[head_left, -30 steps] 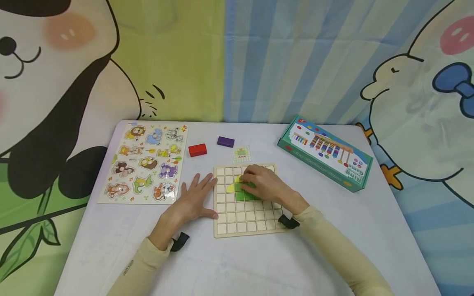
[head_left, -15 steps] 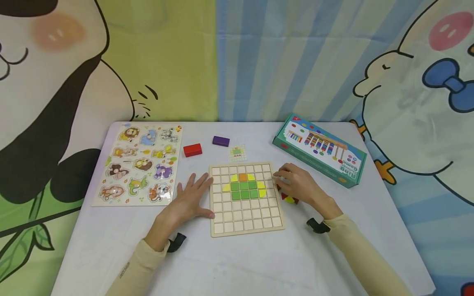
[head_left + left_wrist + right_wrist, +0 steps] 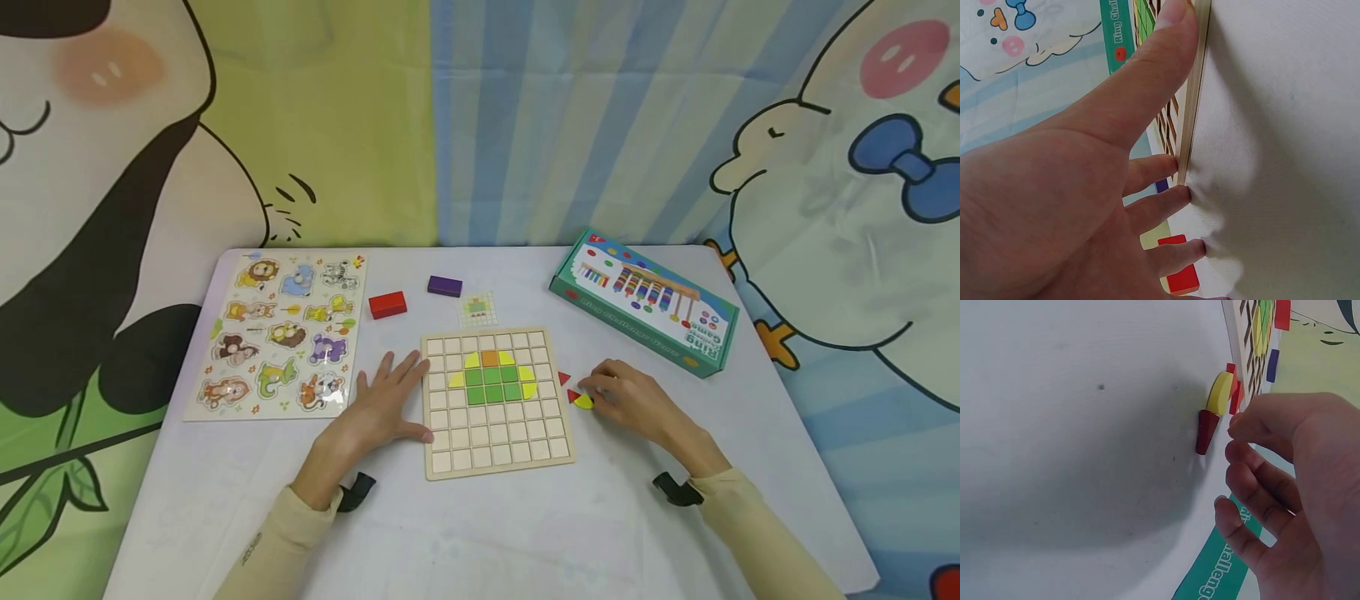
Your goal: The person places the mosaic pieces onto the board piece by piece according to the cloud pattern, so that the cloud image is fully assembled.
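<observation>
My left hand (image 3: 386, 408) lies with fingers spread at the left edge of a wooden grid board (image 3: 495, 437). Its thumb (image 3: 1172, 44) and fingertips touch that edge in the left wrist view. Green squares (image 3: 492, 383), yellow rounded pieces and an orange square (image 3: 489, 358) sit in the grid. Right of the board, my right hand (image 3: 633, 404) hovers with loosely bent fingers by a yellow quarter-round piece (image 3: 583, 402) and red triangles (image 3: 564, 379). A dark red piece (image 3: 1207, 432) lies close to its fingertips in the right wrist view. Nothing shows between those fingers.
Behind the board lie a small pattern card (image 3: 477, 309), a purple block (image 3: 445, 286) and a red block (image 3: 387, 305). An animal puzzle board (image 3: 281, 333) is at left. A green game box (image 3: 645, 302) stands at back right. Printed curtains hang behind the table.
My right hand has left the grid and moved right to the loose red and yellow pieces, drawing back a little to uncover them. The left hand stays at the board's edge.
</observation>
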Motion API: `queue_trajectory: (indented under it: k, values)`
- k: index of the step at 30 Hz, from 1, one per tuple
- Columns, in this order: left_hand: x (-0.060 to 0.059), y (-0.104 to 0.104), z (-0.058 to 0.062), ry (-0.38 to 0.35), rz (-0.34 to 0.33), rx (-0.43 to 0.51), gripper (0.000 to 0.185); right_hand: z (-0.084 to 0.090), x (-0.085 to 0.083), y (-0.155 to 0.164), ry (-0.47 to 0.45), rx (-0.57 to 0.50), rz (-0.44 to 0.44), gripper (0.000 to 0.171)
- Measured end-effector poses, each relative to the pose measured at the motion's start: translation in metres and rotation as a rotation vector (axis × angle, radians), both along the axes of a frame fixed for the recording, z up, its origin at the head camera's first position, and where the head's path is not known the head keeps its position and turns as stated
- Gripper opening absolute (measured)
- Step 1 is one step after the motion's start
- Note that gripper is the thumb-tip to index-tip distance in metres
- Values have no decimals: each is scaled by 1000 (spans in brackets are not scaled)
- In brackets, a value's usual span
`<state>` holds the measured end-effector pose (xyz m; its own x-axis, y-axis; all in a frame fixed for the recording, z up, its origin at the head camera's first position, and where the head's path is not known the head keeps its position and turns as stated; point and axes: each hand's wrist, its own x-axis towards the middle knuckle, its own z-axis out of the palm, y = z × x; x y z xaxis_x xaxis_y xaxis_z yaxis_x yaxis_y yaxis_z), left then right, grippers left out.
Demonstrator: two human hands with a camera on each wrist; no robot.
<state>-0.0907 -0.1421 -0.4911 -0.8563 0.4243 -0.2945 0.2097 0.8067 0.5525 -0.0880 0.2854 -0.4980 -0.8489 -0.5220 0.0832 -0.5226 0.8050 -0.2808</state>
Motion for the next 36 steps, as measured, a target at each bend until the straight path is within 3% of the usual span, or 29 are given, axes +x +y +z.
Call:
queue_trajectory:
  k: [18,30,36]
  values:
    - [0,0,-1,8,4,-4,116,0,16,6,-40,14,-35,29]
    - [0,0,-1,-6,8,5,116,-9,15,9,67,-19,12,30]
    - [0,1,-2,-8,9,11,116,-5,7,5,156,-70,62,27]
